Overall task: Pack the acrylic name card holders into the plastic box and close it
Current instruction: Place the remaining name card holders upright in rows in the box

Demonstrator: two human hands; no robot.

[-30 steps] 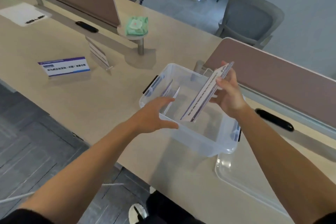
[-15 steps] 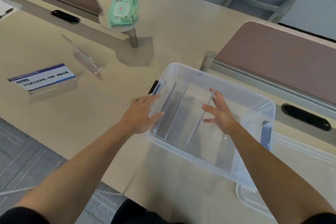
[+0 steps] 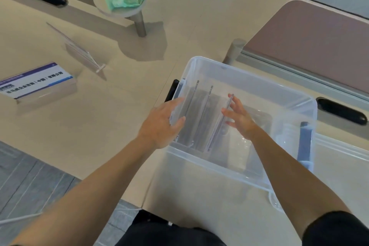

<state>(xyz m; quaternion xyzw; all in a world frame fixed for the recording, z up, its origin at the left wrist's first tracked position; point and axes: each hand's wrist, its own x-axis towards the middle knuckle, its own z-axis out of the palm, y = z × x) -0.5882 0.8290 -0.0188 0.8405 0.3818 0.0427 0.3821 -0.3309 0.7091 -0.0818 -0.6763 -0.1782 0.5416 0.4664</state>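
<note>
Acrylic name card holders [image 3: 201,116]: three on edge in the plastic box [image 3: 249,78], two out on the surface [image 3: 123,106]. right grip [image 3: 239,118] spread flat, propping the third; left grip [image 3: 159,126] loose against the box wall, holding nothing. Letting go could domino them

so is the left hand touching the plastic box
Touching. The head view shows the left hand resting on the side rim of the plastic box, fingertips pressed against its wall with no gap.
</note>
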